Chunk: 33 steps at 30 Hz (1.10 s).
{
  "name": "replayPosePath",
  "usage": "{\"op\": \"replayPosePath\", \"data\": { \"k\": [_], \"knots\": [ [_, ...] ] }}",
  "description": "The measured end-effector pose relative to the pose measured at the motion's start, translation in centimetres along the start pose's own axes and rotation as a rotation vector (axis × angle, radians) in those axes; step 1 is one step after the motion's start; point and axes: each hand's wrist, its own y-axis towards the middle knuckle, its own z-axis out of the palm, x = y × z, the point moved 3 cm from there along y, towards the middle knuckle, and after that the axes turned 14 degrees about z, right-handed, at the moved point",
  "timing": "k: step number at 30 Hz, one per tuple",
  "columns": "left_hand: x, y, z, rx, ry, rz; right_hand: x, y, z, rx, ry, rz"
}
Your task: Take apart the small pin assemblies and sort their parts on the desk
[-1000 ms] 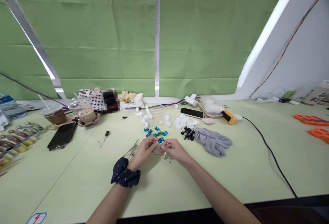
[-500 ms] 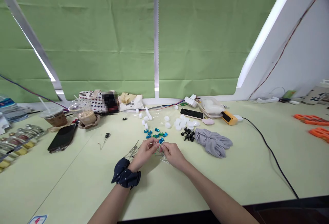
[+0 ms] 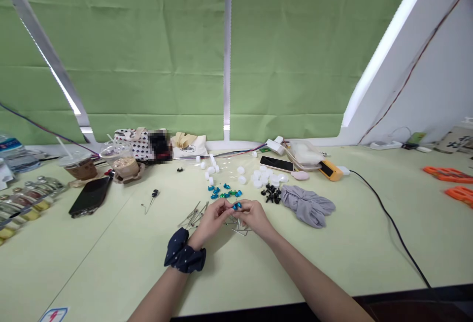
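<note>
A small shiny blue part (image 3: 237,206) is pinched between the fingertips of my left hand (image 3: 214,219) and my right hand (image 3: 257,218). Both hands are closed around it, just above the table, and its exact kind is too small to make out. Thin metal rods (image 3: 191,217) lie beside my left hand. More thin rods (image 3: 241,231) show under my right hand, partly covered. Just beyond my fingertips several similar blue parts (image 3: 215,195) are scattered, with green pieces (image 3: 232,193) among them. A dark scrunchie (image 3: 185,253) circles my left wrist.
White round caps (image 3: 263,176), black small parts (image 3: 271,194) and a grey cloth (image 3: 307,206) lie beyond and right of my hands. A phone (image 3: 276,164) sits behind them. Leftward are a black phone (image 3: 90,197), drink cups (image 3: 79,166) and bottles (image 3: 33,196). A black cable (image 3: 388,223) crosses the right side.
Both hands have shifted slightly right, and the blue part between them has turned and sits a little lower. The right fingers have come up closer around it.
</note>
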Motion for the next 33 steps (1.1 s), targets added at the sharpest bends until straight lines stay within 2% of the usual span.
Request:
{"op": "replayPosePath", "data": {
  "k": [4, 9, 13, 18, 29, 33],
  "knots": [
    [0.0, -0.1, 0.1, 0.048, -0.002, 0.012, -0.3, 0.1, 0.2, 0.044, 0.098, 0.057],
    [0.0, 0.0, -0.1, 0.032, 0.010, 0.020, 0.4, -0.2, 0.3, 0.090, 0.141, 0.003],
    [0.0, -0.1, -0.4, 0.021, -0.004, 0.024, 1.0, -0.4, 0.1, 0.173, 0.092, -0.059],
    [-0.3, -0.1, -0.6, 0.032, 0.065, 0.022, 1.2, -0.6, -0.6, 0.151, 0.024, -0.060],
    [-0.8, -0.1, -0.1, 0.072, -0.054, 0.004, 0.3, -0.5, 0.1, 0.203, 0.214, 0.143],
    [-0.4, 0.0, -0.2, 0.066, -0.032, -0.009, 0.8, -0.6, 0.0, 0.231, 0.190, 0.123]
  ]
}}
